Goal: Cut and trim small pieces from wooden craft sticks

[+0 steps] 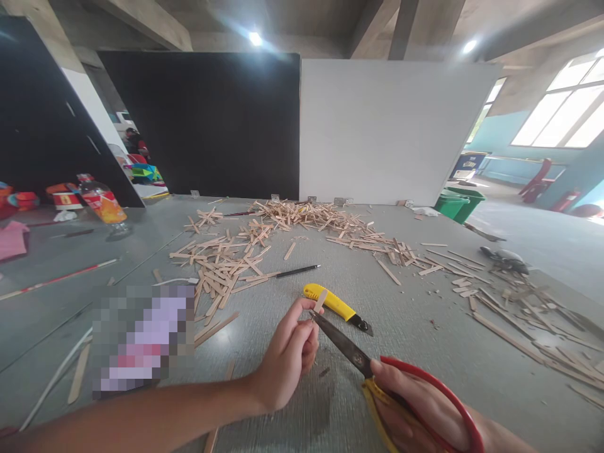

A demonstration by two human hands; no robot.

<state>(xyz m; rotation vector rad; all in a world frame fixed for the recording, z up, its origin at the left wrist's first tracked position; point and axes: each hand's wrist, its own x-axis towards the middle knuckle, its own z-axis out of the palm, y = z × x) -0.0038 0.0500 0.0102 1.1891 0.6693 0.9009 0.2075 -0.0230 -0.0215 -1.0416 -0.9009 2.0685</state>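
My left hand (293, 351) pinches a short wooden craft stick (320, 301) between thumb and fingers, its end sticking up. My right hand (415, 402) is closed around the handles of a pair of scissors (346, 347), one handle red and the other wrapped in yellow. The dark blades meet the stick right at my left fingertips; whether they bite into it I cannot tell. Just behind my left hand a yellow utility knife (336, 305) lies on the table. Beyond it rests a black pen (298, 271).
A pile of wooden sticks (221, 270) spreads across the grey table (264, 390), with more strips (514, 327) at the right. A drink bottle (104, 204) stands at the far left. A blurred-out item (146, 340) and a white cable (56, 377) lie left. Black and white panels (396, 132) stand behind.
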